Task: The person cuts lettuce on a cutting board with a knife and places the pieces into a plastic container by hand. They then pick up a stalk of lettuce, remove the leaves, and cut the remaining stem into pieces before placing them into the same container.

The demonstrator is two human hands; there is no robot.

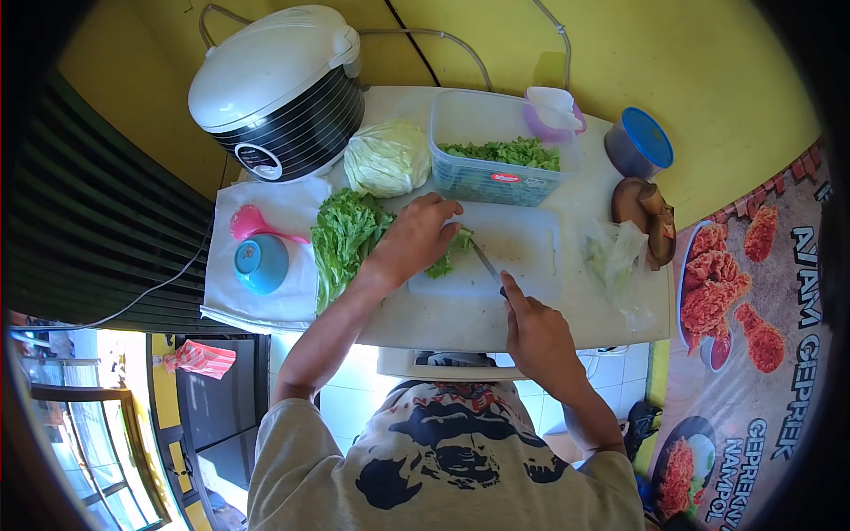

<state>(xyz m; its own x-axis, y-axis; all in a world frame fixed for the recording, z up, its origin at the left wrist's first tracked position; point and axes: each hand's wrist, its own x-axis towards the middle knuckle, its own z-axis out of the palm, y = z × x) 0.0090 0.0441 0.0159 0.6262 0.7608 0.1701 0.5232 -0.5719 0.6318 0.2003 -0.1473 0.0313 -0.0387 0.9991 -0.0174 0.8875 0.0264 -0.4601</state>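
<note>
On the white cutting board [522, 243], my left hand [416, 237] presses down on green lettuce [456, 252], its fingers curled over the leaves. My right hand [538, 332] grips the dark handle of a knife [486, 261], whose blade points up and left against the cut end of the lettuce. A pile of lettuce leaves [341, 239] lies left of the board, partly behind my left forearm. Just behind the board stands a clear plastic container [496, 190] with chopped lettuce inside. A pale cabbage [387, 159] sits to its left.
At the back left stands a rice cooker [283, 88]. A pink ladle [251, 223] and an upturned blue bowl [262, 265] rest on white cloth. Along the right are a blue-lidded tub [639, 143], a brown stone mortar [630, 205] and a plastic bag [618, 257]. A purple-rimmed container [553, 115] is behind.
</note>
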